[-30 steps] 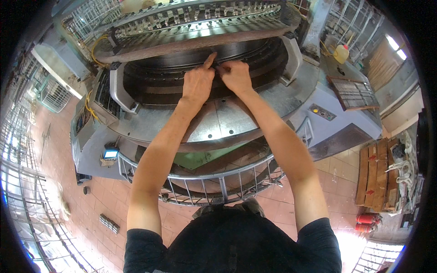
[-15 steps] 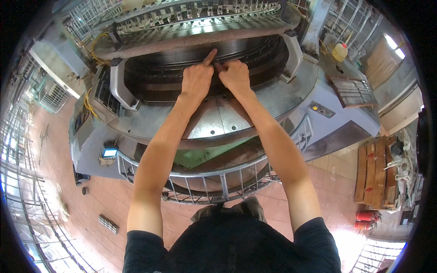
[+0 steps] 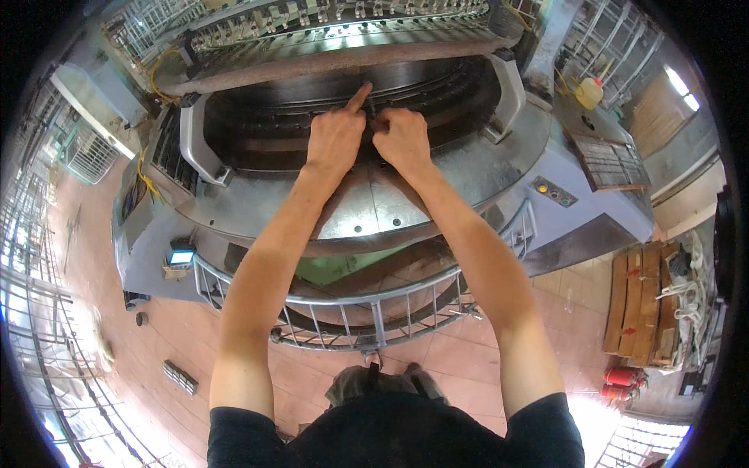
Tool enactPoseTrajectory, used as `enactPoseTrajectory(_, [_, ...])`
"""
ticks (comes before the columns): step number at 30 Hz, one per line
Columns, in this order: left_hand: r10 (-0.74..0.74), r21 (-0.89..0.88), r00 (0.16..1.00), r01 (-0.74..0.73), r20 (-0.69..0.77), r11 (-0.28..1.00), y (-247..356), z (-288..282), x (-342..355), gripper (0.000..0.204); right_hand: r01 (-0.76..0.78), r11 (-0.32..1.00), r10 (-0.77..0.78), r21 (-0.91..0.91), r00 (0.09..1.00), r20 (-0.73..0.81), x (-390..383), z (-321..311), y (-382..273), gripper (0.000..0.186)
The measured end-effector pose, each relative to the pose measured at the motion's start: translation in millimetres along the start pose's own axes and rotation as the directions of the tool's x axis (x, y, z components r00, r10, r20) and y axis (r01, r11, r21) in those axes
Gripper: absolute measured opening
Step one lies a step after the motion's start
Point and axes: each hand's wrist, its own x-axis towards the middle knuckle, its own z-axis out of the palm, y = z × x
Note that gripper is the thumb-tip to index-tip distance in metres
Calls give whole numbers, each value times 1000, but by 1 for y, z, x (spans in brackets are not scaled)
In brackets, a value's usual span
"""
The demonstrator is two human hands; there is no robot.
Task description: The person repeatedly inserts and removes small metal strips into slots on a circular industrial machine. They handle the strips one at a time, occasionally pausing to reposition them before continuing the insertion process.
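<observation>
Both my arms reach into the front opening of a large round machine, which looks like a circular knitting machine. My left hand (image 3: 336, 138) has its index finger stretched up to the dark curved metal wall (image 3: 300, 92), its other fingers bent beneath. Close beside it, my right hand (image 3: 403, 136) is closed, thumb and fingertips together near the left index finger. Anything pinched there is too small to make out. Below the hands lies the worn metal rim plate (image 3: 368, 204), with several bolts. A row of yarn feeders (image 3: 324, 14) lines the machine above.
A curved metal guard rail (image 3: 380, 321) stands between me and the machine. White brackets (image 3: 201, 140) flank the opening. To the right are a button panel (image 3: 554, 191), a yellowish jug (image 3: 589, 93), wooden crates (image 3: 633, 300) and red fire extinguishers (image 3: 624, 378). A small screen (image 3: 182, 257) glows at left.
My view has shifted slightly. The right hand's fingers have curled in more, while the left index finger keeps pointing at the same spot on the metal wall.
</observation>
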Motion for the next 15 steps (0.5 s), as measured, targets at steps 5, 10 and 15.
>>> enactPoseTrajectory(5, [19, 5, 997, -18, -73, 1000, 4, 4, 0, 35, 27, 1000, -27, 1, 999, 32, -2, -5, 2, 18])
enactPoseTrajectory(10, [96, 37, 991, -93, -95, 995, 1, 9, 2, 41, -128, 990, 117, 55, 979, 166, -6, -17, 5, 21])
enactPoseTrajectory(15, [28, -24, 999, -30, -44, 999, -4, 9, 3, 33, -94, 996, 94, -3, 989, 114, -4, -15, -3, 20])
